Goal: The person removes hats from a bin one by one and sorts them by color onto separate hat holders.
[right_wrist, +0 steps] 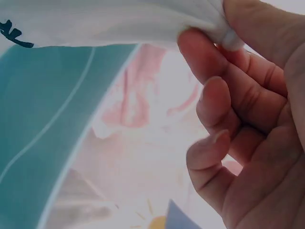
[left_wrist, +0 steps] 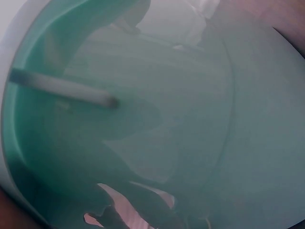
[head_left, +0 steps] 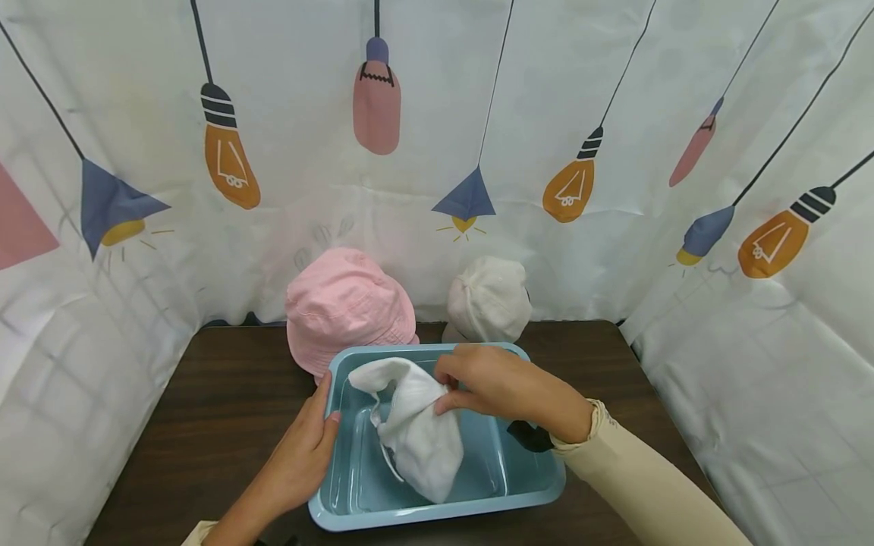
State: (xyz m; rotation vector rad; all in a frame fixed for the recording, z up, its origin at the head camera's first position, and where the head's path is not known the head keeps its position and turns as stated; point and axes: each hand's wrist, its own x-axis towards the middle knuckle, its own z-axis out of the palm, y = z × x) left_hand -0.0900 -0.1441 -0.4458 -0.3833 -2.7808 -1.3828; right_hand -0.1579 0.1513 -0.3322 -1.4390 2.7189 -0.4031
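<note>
Right fingers pinch white cap | left fingers touch basin rim, grip unclear | basin floor bare rightward

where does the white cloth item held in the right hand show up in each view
Head: lower middle, white cloth item within the outline of the blue tub.
Left wrist: not clearly identifiable.
Right wrist: along the top edge, pinched by the right hand.
Shared landmark: blue tub.

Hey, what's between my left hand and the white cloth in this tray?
Between your left hand and the white cloth, the head view shows the left wall of the light blue tray, then a bare strip of its floor.
</note>
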